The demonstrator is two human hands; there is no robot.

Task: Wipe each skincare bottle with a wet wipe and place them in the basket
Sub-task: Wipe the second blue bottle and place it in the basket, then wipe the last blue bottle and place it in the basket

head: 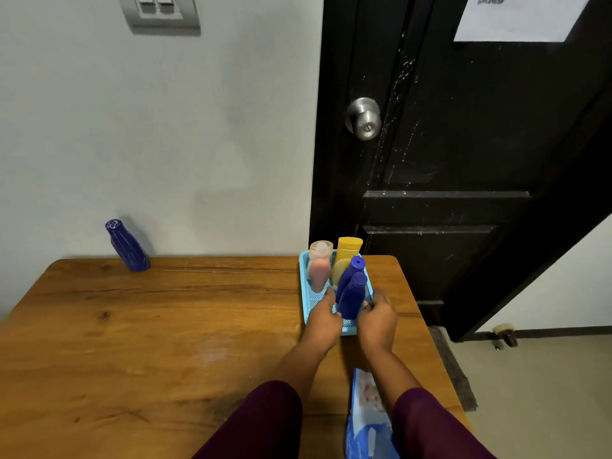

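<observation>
Head view: both hands, left hand (323,321) and right hand (377,321), hold the lower body of the front blue bottle (351,298) from either side. It stands upright in the light blue basket (305,293) at the desk's (165,326) far right. A second blue bottle (353,266), a yellow bottle (347,253) and a pink bottle (319,273) crowd close behind it. Another dark blue bottle (127,246) stands well apart by the wall, and a wet wipe pack (367,412) lies near the desk edge. These look like light, stiff plastic with smooth sides, likely slippery when damp. Tall and narrow, they would tip easily, so a low grip around the body suits best.
</observation>
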